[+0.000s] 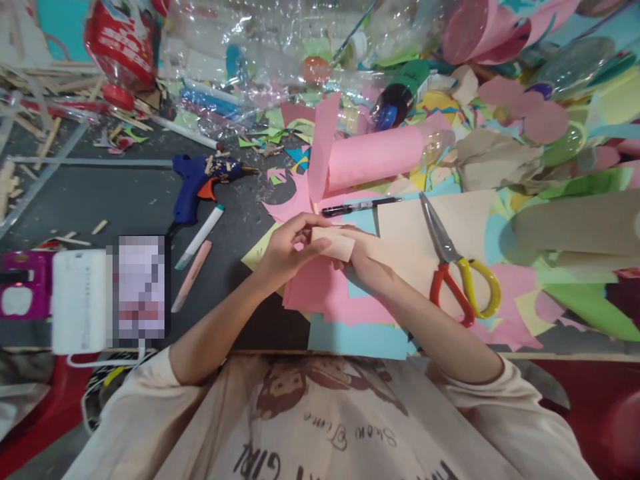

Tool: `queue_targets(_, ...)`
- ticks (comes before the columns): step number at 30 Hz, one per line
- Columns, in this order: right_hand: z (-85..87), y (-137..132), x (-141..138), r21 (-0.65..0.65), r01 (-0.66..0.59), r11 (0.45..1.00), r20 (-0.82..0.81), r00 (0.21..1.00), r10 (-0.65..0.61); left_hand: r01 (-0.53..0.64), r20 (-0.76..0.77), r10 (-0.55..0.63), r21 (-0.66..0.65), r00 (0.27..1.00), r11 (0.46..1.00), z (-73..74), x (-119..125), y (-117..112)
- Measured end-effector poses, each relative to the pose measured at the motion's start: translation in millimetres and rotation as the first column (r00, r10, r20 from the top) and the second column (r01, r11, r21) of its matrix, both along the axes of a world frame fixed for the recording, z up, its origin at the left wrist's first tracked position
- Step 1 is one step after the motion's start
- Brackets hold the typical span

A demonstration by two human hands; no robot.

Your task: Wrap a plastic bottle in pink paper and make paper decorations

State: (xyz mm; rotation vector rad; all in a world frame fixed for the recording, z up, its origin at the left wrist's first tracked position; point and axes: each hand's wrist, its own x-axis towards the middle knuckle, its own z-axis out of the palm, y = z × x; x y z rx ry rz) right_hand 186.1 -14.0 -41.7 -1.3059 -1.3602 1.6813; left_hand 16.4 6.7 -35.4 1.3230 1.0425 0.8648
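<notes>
Between my hands is a small cream piece of paper (334, 244), held above the stacked coloured sheets. My left hand (295, 247) pinches its left end, thumb on top and fingers behind. At the other end my right hand (367, 257) is closed on the paper, its fingers mostly hidden beneath. Under them lie pink paper (310, 293) and light blue paper (360, 339). A black pen (360, 207) rests just beyond the hands. Scissors (450, 267) with one red and one yellow handle lie right of my right hand, blades apart, on a cream sheet (400, 223).
A blue glue gun (193, 187) and two markers (200, 237) lie to the left. Beside them are a phone (141, 287) and a white power bank (80, 300). A pink paper-wrapped bottle (375, 157), plastic bottles and paper scraps crowd the far side. Cut paper covers the right.
</notes>
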Motion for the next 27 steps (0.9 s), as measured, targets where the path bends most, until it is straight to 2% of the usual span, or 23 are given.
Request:
queue_targets(4, -0.2, -3, 2, -0.007, 0.108, 0.994, -0.177, 0.978, -0.107, -0.085, -0.006, 0.085, -0.001, 0.996, 0.996, 0.4, -2, 2)
queue_targets(7, 3.6, -4, 1, -0.037, 0.192, 0.981, -0.164, 0.967, -0.196, -0.117, -0.036, 0.118, 0.042, 0.992, 0.992, -0.6, -3, 2)
queue_targets(10, 8.5, -3, 0, -0.066, 0.196, 0.978, -0.094, 0.975, -0.202, -0.123, -0.082, 0.13, 0.084, 0.988, 0.989, -0.5, -3, 3)
queue_targets(14, 11.6, -1, 0, -0.067, 0.194, 0.979, -0.101, 0.974, -0.2, -0.071, -0.114, 0.086, 0.127, 0.99, 0.989, 4.6, -3, 2)
queue_targets(19, 10.0, 1, 2, -0.044, 0.157, 0.987, -0.108, 0.981, -0.161, -0.018, -0.092, 0.026, 0.094, 0.995, 0.995, 10.9, -3, -2)
queue_targets(22, 9.1, 2, 1, -0.051, 0.157, 0.986, -0.118, 0.98, -0.162, -0.048, -0.034, 0.05, 0.044, 0.998, 0.998, 9.7, -1, -3)
queue_targets(27, 10.6, 1, -1, -0.051, 0.219, 0.974, -0.195, 0.955, -0.225, -0.119, -0.021, 0.119, 0.003, 0.993, 0.993, 4.2, 0, 0)
